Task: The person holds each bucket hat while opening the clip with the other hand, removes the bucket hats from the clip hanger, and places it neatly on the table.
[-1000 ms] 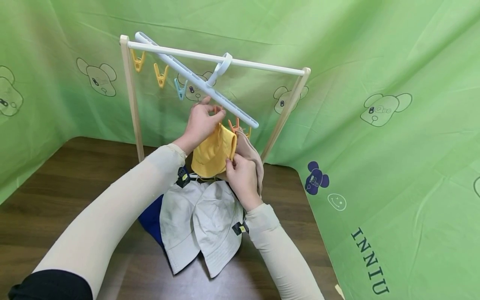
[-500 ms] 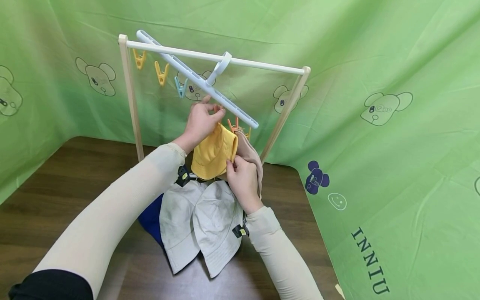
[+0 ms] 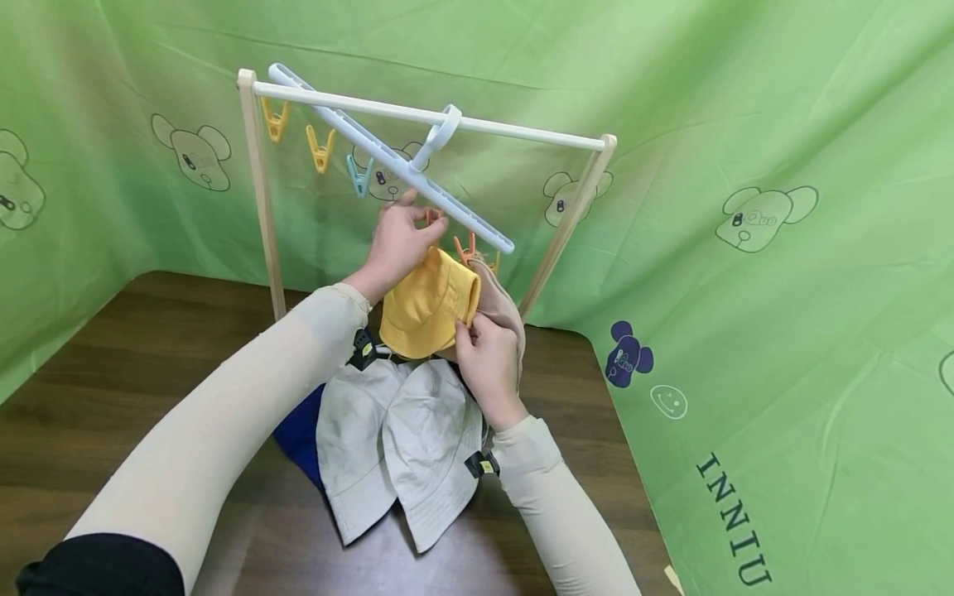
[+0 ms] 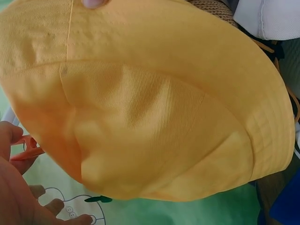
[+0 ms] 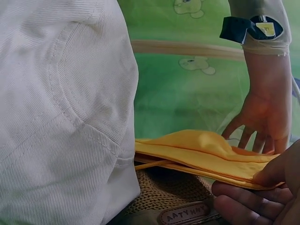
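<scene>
A yellow bucket hat [image 3: 421,310] hangs under the lower right half of a light blue clip hanger [image 3: 373,149]. My left hand [image 3: 397,240] pinches an orange clothespin [image 4: 30,149] between thumb and index finger at the hat's edge, its other fingers spread loosely. The right hand [image 3: 490,368] pinches the hat's brim between thumb and fingers, as the right wrist view shows. Just right of the yellow hat, a beige hat [image 3: 503,298] hangs from another orange clothespin [image 3: 465,248]. Whether the held clothespin grips the yellow fabric is hard to see.
The tilted hanger hooks over the white bar [image 3: 522,129] of a wooden-legged rack. Free yellow clips [image 3: 320,151] and a blue clip [image 3: 359,176] dangle at left. Pale bucket hats [image 3: 432,447] and a blue one [image 3: 301,430] are below, over the brown table [image 3: 149,397].
My right hand has shifted slightly right and down, drawing the yellow hat's brim with it. The left hand stays at the clothespin.
</scene>
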Available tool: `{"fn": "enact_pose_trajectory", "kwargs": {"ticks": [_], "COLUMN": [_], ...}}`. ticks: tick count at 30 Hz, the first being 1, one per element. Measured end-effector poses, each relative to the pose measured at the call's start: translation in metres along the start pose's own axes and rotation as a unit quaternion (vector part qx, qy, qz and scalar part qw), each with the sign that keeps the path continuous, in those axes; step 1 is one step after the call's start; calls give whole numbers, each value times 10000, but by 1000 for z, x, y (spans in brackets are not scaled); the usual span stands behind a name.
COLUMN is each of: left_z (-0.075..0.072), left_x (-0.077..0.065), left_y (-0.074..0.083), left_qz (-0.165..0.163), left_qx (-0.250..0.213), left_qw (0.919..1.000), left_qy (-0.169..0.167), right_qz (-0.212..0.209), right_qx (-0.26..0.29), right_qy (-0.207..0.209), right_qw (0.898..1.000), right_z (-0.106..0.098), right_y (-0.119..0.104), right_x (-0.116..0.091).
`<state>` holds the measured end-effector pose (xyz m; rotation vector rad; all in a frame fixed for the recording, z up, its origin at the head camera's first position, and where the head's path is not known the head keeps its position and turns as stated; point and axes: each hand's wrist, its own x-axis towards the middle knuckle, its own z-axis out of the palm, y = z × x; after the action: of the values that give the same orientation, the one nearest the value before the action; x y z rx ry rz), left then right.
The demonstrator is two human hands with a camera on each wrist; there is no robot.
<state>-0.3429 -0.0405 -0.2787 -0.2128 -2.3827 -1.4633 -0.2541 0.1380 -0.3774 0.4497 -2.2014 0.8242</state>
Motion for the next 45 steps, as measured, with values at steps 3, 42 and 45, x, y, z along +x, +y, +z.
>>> {"fn": "enact_pose_trajectory", "kwargs": {"ticks": [3, 42, 45], "left_z": [0, 8, 9], "left_x": [0, 7, 7], "left_y": [0, 9, 10], "left_qz": [27, 70, 106], "left_qx": [76, -98, -78], "left_qw": [10000, 9999, 9999], "left_qy": [-10, -13, 15], "right_qz": [54, -152, -168], "right_qx": [32, 514, 493], "right_qy": [29, 475, 483], "right_qw": [10000, 9974, 9975], "right_z": [-2, -31, -33], "right_y": [1, 10, 11], "right_x": [-1, -5, -6]}}
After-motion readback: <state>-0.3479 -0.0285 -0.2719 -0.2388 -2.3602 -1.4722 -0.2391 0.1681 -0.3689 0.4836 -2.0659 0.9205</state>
